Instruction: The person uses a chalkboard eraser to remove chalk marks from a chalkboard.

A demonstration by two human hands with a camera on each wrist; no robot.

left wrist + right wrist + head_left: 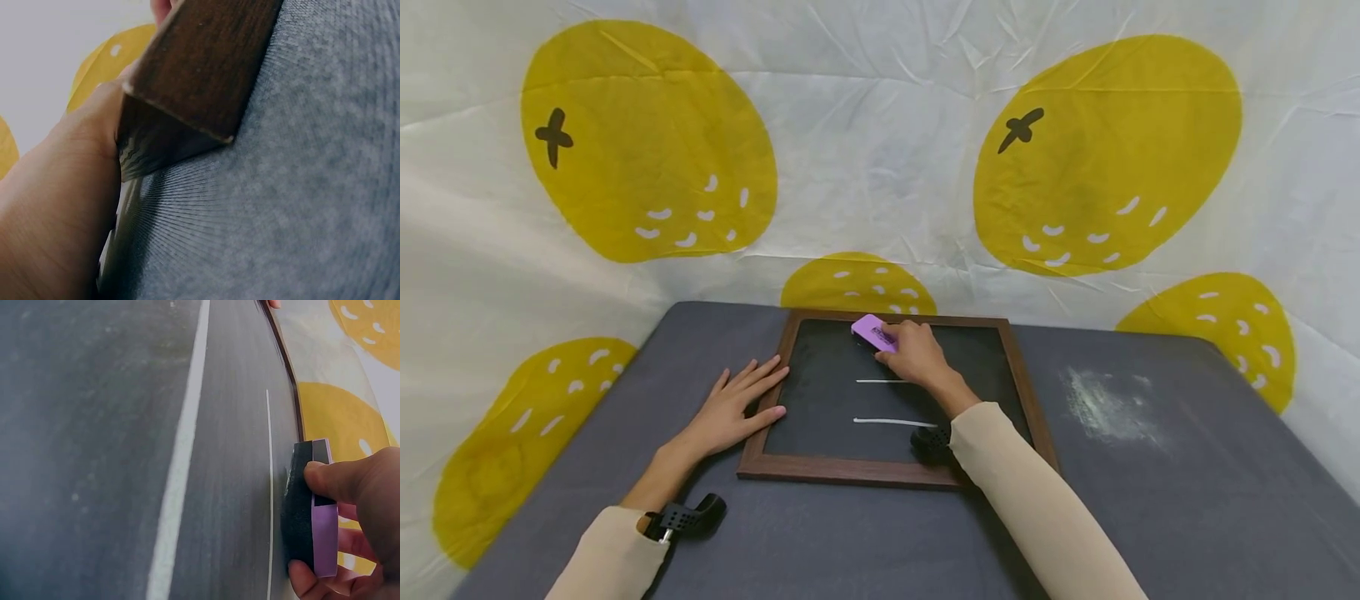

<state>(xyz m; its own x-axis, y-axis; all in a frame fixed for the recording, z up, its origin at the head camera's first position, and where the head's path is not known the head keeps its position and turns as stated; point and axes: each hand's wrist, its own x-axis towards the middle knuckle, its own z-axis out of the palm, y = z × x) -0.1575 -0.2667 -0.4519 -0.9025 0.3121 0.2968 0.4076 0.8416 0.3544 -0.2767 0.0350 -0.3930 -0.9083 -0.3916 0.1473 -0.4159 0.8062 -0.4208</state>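
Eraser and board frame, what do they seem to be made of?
Eraser: purple back perhaps plastic or foam, with smooth, clean edges; dark pad maybe felt, given its dull face. Frame: likely wood or veneer, satin-looking, showing dark brown grain streaks.

The chalkboard (817, 427) is passable lower left; right sleeve (1030, 492) blocks right.

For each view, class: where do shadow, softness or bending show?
Head: a soft shadow lies beside the right sleeve; left wrist: the gray tablecloth looks mostly soft; right wrist: the chalkboard looks hazy at left, its wooden frame bowed.
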